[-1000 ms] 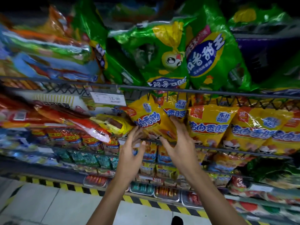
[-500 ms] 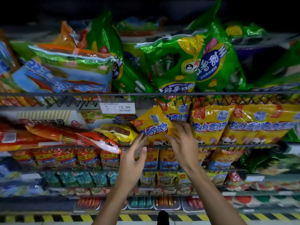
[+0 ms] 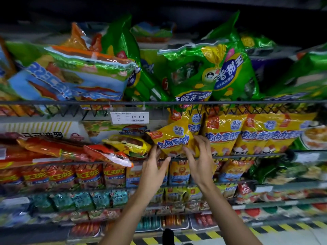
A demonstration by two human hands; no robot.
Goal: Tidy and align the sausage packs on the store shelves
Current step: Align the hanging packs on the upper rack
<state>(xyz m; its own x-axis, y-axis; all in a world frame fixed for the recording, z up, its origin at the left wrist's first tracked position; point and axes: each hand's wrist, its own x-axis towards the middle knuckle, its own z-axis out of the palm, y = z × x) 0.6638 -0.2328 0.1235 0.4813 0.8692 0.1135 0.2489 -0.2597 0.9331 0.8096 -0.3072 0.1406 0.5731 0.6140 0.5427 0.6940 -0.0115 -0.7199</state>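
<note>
A dim store aisle faces a tall wire shelf unit (image 3: 159, 102) crowded with shiny food packs, seen from a head-worn camera looking forward and slightly down. On the top shelf, large green snack bags (image 3: 208, 73) lean against each other, with blue and orange packs (image 3: 74, 76) lying flat to their left. A white price tag (image 3: 129, 117) reading 12.00 hangs from the front wire of that shelf.

One shelf down, a row of yellow sausage packs (image 3: 251, 133) stands upright on the right side. At the left end of that row, one tilted yellow sausage pack (image 3: 172, 137) leans to the left, its top corner pointing toward the price tag. The right hand (image 3: 201, 161) grasps this pack at its lower right edge, fingers curled around it. The left hand (image 3: 153, 167) touches the pack's lower left corner with its fingertips; whether it grips cannot be told. To the left, red sausage packs (image 3: 58, 149) lie on their sides.

Lower shelves hold rows of smaller red, yellow and teal packs, blurred. A yellow and black striped floor strip (image 3: 265, 228) runs along the base.
</note>
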